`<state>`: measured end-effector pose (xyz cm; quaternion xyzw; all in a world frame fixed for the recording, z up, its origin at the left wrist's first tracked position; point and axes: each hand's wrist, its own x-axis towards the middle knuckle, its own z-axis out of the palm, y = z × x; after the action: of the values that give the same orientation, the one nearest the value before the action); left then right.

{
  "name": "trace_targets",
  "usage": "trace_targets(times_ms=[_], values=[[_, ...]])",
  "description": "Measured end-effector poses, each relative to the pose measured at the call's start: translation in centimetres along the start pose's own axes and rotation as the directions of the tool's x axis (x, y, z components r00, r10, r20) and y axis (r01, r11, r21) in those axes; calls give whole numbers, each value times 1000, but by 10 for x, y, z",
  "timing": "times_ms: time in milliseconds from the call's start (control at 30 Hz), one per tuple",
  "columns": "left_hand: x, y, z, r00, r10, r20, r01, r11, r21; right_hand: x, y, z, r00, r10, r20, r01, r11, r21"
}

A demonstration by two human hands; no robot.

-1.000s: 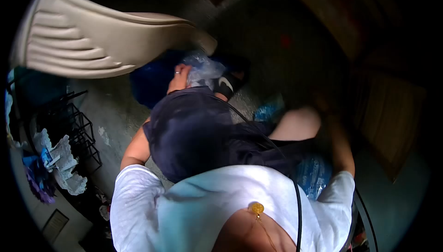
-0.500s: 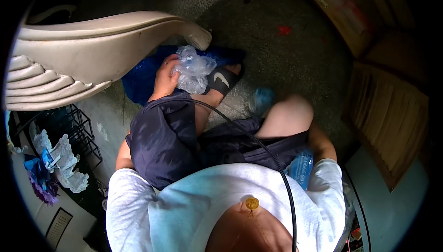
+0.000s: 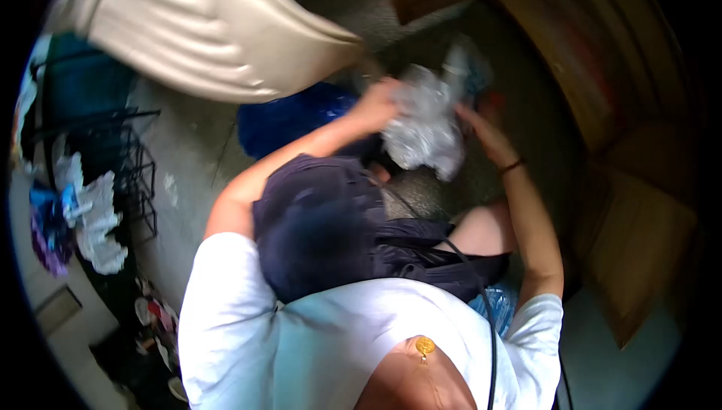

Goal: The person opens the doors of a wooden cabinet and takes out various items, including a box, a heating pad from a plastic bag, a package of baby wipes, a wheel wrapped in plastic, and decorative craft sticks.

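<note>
A crumpled clear plastic bag (image 3: 425,128) hangs in front of my bent knees. My left hand (image 3: 378,104) grips its upper left edge, with the fingers partly hidden by the plastic. At the bag's right side is my right hand (image 3: 485,130), with its thumb toward the bag. A bluish see-through plastic thing (image 3: 470,72) rises between that thumb and the fingers, smeared by motion; its exact kind does not show. Behind my left forearm, a dark blue plastic bag (image 3: 274,123) lies on the floor.
A carved cream furniture piece (image 3: 226,27) juts in from the upper left. Brown wooden or cardboard panels (image 3: 639,237) stand on the right. A black wire rack (image 3: 139,154) is at left. Printed blue plastic (image 3: 496,301) lies by my right hip, and a black cable (image 3: 481,282) crosses my lap.
My left hand has carried the clear bag up and to the right, away from the sandalled foot. My right hand has come from behind my knee up to the bag, and the view has shifted.
</note>
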<state>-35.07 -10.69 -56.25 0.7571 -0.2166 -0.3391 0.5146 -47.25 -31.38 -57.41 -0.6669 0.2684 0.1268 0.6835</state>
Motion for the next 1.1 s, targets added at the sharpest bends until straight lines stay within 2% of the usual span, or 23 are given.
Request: trace_targets(times_ms=[33, 100, 133, 167, 200, 233, 300, 333, 367, 400, 433, 467, 533, 567, 633, 700, 767, 833, 900, 1000, 1033, 1067, 1100], values=[[-1, 12, 1, 940, -202, 275, 193, 979, 61, 10, 16, 23, 981, -115, 157, 78, 971, 224], [-11, -40, 18, 935, 111, 336, -5, 953, -302, 8, 8, 57, 967, -76, 245, 17, 972, 236], [-14, -22, 8, 910, -24, 413, 160, 941, -298, 5, -5, 75, 978, 16, 207, -104, 901, 421], [-18, -1, -2, 858, -148, 491, 320, 902, -288, 7, -6, 80, 972, 3, 234, -102, 906, 412], [-20, -18, -20, 897, -107, 430, 206, 960, -191, 12, -2, 79, 978, 2, 209, -86, 914, 397], [-26, -15, -38, 906, -107, 409, 199, 961, -190, 16, 1, 79, 984, -1, 179, -69, 920, 385], [-48, -7, -78, 972, -8, 234, 87, 940, -330, 15, 8, 81, 982, -26, 187, -66, 879, 472], [-62, -14, -104, 988, -140, 65, 145, 987, -76, 16, 12, 80, 981, 10, 194, -103, 874, 475], [-75, -29, -134, 966, -224, -133, 244, 955, 166, 18, 14, 80, 979, 48, 200, -140, 868, 477], [-88, -59, -163, 963, 36, -266, 98, 875, 474, 19, 13, 80, 978, 15, 208, -110, 887, 449], [-97, -58, -175, 901, 316, -297, 12, 667, 745, 21, 9, 83, 976, 15, 219, -113, 890, 442], [-101, -59, -173, 898, 316, -306, 19, 667, 745, 23, 7, 87, 969, -19, 245, -97, 885, 455], [-109, -57, -159, 887, 348, -304, 140, 425, 895, 27, 3, 98, 956, -67, 285, -71, 890, 450], [-105, -60, -153, 886, 347, -307, 144, 425, 894, 27, -3, 105, 955, -67, 288, -73, 891, 448], [-88, -75, -138, 949, 314, 2, -37, 106, 994, 26, -11, 115, 950, -76, 302, -76, 883, 462], [-56, -120, -166, 924, 380, -31, 4, 72, 997, 32, -7, 117, 959, -83, 272, -43, 903, 428], [-58, -121, -202, 856, 304, -417, 294, 378, 878, 26, -9, 113, 976, -60, 208, -38, 898, 438], [-71, -115, -242, 709, 153, -689, 502, 576, 645, 22, -6, 105, 976, -18, 217, -88, 879, 468], [-92, -111, -266, 560, 220, -799, 410, 764, 498, 33, 24, 95, 983, 5, 185, -91, 884, 458], [-118, -139, -282, 511, 205, -835, 484, 734, 477, 56, 73, 96, 991, 49, 127, -92, 930, 357], [-119, -129, -268, 428, 281, -859, 517, 704, 487, 61, 84, 97, 993, 74, 97, -98, 955, 280], [-120, -115, -243, 342, 357, -869, 552, 672, 494, 58, 86, 105, 996, 57, 68, -75, 947, 311], [-122, -104, -214, 422, 456, -784, 493, 611, 620, 56, 82, 107, 996, 56, 70, -75, 948, 310]])
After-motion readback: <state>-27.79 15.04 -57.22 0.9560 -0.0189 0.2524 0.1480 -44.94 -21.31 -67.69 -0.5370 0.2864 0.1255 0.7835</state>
